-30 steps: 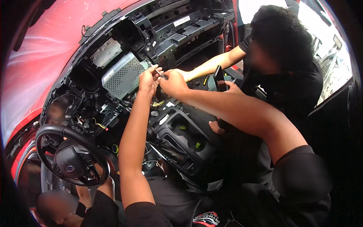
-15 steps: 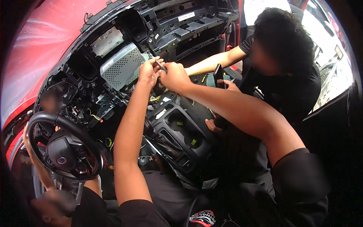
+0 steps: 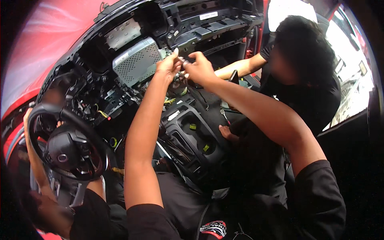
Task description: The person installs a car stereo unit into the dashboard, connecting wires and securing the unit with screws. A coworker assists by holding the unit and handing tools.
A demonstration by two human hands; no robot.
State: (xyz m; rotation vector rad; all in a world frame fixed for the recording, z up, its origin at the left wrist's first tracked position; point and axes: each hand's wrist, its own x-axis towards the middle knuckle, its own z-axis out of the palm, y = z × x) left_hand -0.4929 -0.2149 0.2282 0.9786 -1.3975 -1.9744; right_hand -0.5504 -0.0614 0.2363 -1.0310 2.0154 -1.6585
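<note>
Both hands, left (image 3: pixel 170 66) and right (image 3: pixel 199 69), outstretched, pinch a small connector (image 3: pixel 185 63) together

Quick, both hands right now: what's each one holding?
Left hand: fingers pinched on a small part beside the silver perforated module; what it is cannot be told.
Right hand: fingers closed on the same small part.

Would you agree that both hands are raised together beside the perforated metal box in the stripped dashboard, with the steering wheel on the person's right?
Not quite: the steering wheel is on the person's left, as the head view shows. The rest holds: the left hand and right hand meet beside the perforated metal box in the stripped dashboard.
</note>
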